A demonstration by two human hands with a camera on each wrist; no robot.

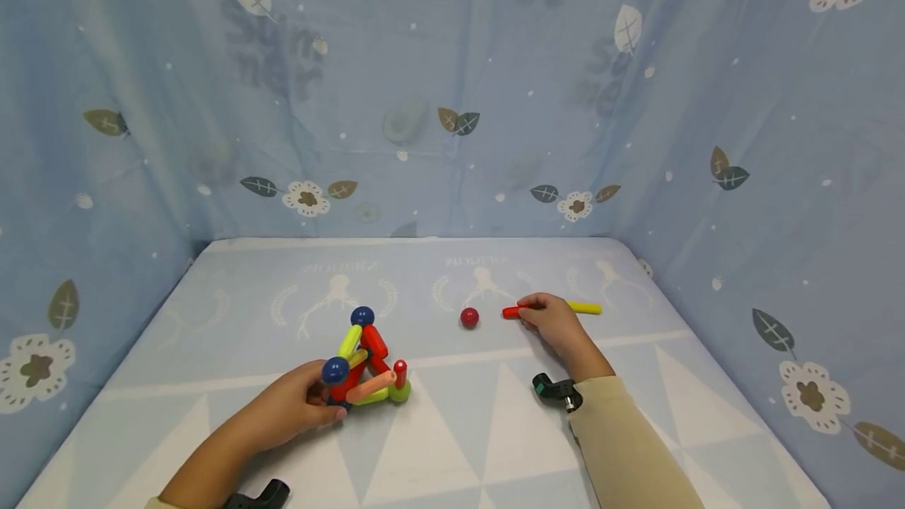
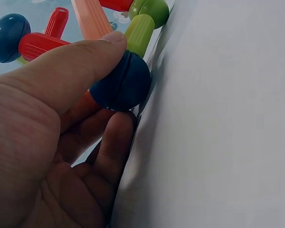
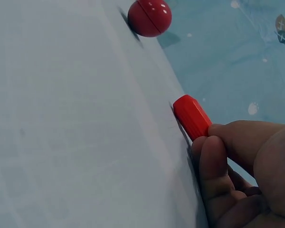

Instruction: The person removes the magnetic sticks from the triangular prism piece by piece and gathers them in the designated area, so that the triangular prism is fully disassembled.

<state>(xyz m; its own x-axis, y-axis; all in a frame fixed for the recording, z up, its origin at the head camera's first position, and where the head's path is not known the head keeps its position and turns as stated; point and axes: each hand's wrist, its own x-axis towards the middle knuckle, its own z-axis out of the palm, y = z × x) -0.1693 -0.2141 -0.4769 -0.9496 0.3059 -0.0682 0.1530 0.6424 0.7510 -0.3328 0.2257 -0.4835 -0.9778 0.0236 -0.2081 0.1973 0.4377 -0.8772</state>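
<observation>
My left hand (image 1: 300, 405) grips a dark blue ball (image 2: 121, 83) at a lower corner of a structure of toy rods and balls, thumb on top and fingers below. Red, yellow-green and orange rods (image 1: 371, 387) join its blue balls (image 1: 363, 316) and a green ball (image 1: 399, 391); a short red rod (image 1: 401, 373) stands up from the green one. Farther off on the right, my right hand (image 1: 558, 328) pinches a red rod (image 3: 192, 116) between thumb and fingers, close over the tabletop. One end of that rod sticks out past the fingertips.
A loose red ball (image 1: 470, 317) lies on the table (image 1: 438, 454) left of my right hand. Behind that hand, a yellow rod (image 1: 585, 308) lies flat. Patterned blue curtains (image 1: 438, 45) enclose the table at the back and sides.
</observation>
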